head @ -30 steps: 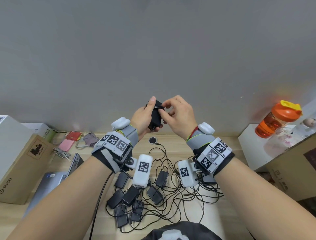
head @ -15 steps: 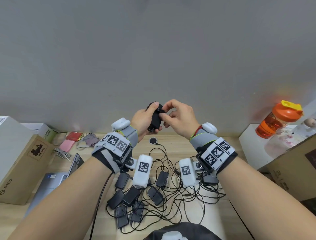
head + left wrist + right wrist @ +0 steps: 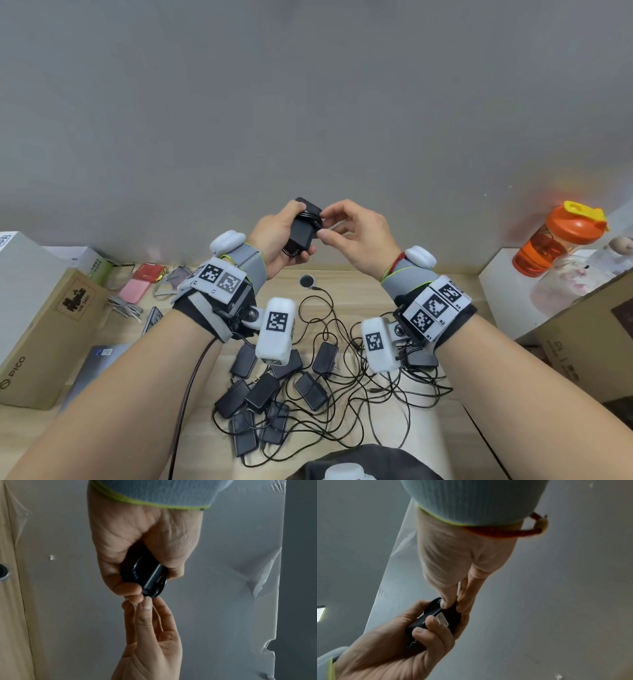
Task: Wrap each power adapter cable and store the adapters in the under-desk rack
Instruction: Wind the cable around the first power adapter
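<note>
A black power adapter [image 3: 303, 229] with its cable wound round it is held up in front of the grey wall. My left hand [image 3: 274, 236] grips the adapter [image 3: 145, 573] with fingers and thumb curled round its body. My right hand [image 3: 352, 233] pinches the wound cable at the adapter's [image 3: 436, 616] upper end between thumb and forefinger. On the wooden desk [image 3: 359, 284] below lies a pile of several black adapters [image 3: 270, 394] with their thin cables [image 3: 359, 387] tangled together. No rack shows in any view.
Cardboard boxes [image 3: 37, 329] stand at the left, with a laptop [image 3: 92, 370], pink and red items [image 3: 137, 287] and a white cord beside them. An orange bottle [image 3: 555, 240] and a clear bottle stand on a white stand at the right, next to a brown box [image 3: 589, 342].
Both hands have turned the adapter a little and stayed raised. My right fingers have shifted along the wound cable to its upper end.
</note>
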`<state>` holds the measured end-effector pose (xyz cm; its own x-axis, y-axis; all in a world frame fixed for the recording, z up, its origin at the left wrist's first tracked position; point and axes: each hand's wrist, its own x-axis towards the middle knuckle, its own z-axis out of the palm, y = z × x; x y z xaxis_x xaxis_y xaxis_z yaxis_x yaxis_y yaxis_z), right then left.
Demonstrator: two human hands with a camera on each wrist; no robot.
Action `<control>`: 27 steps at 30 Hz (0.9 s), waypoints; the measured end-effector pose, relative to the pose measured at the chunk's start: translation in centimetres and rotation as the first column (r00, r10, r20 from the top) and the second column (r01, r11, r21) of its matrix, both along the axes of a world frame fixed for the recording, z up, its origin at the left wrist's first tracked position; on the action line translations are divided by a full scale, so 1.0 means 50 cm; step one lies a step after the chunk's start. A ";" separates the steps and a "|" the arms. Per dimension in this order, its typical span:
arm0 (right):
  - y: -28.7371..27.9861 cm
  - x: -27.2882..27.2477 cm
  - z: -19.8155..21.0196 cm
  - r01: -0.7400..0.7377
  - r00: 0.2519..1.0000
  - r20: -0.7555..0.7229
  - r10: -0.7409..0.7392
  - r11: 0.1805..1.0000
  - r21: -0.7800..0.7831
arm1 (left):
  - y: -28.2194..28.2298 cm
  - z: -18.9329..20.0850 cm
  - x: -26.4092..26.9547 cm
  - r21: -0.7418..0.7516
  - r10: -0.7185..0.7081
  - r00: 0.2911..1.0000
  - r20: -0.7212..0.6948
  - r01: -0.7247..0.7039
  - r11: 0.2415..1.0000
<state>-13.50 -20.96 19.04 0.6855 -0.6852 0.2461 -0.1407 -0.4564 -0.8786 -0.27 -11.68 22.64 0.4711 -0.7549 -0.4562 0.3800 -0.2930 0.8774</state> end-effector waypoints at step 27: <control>0.004 0.005 0.003 0.124 0.987 -0.048 -0.150 0.925 -0.359 | -0.007 0.009 -0.034 0.025 -0.098 0.992 0.078 0.097 0.995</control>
